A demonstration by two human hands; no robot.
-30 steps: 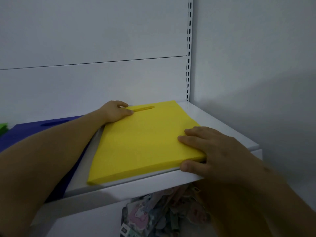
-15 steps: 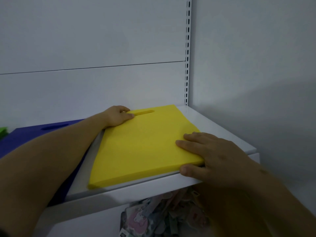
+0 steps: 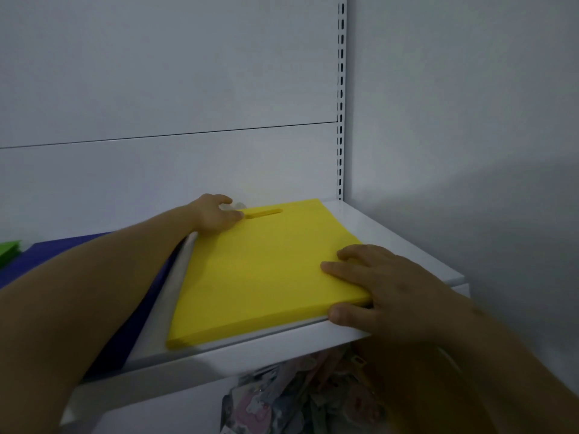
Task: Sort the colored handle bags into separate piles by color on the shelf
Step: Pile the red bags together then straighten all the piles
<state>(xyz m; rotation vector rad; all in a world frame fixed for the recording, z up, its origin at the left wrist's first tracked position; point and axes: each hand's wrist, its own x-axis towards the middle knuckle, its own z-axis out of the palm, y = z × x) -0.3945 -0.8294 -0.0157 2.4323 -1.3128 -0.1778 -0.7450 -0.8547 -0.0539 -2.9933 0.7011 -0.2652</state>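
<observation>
Yellow bags (image 3: pixel 263 270): head view; a flat stack on the right end of the white shelf (image 3: pixel 391 242), handle slot at the far side, its near edge running along the shelf's front lip.
Stack edges: the near left corner is at the lip; the right edge leaves a bare strip of shelf before the side wall; the far edge is close to the back panel.
Left hand (image 3: pixel 216 214): at the far left corner, thumb laid on top just beside the handle slot, fingers curled at the far edge, pinching the corner.
Right hand (image 3: pixel 372 286): at the near right corner, fingers close together and flat on top, thumb against the near edge, clasping the corner.
Blue bags (image 3: pixel 62 255): a flat pile to the left, apart from the stack by a narrow white gap, partly hidden by the left forearm.
Green bags (image 3: pixel 9 250): at the far left frame edge, just beside the blue pile.
Slotted upright (image 3: pixel 341 98): rises from the far right corner of the shelf.
Below the shelf: mixed patterned packets (image 3: pixel 297 399), blurred.
</observation>
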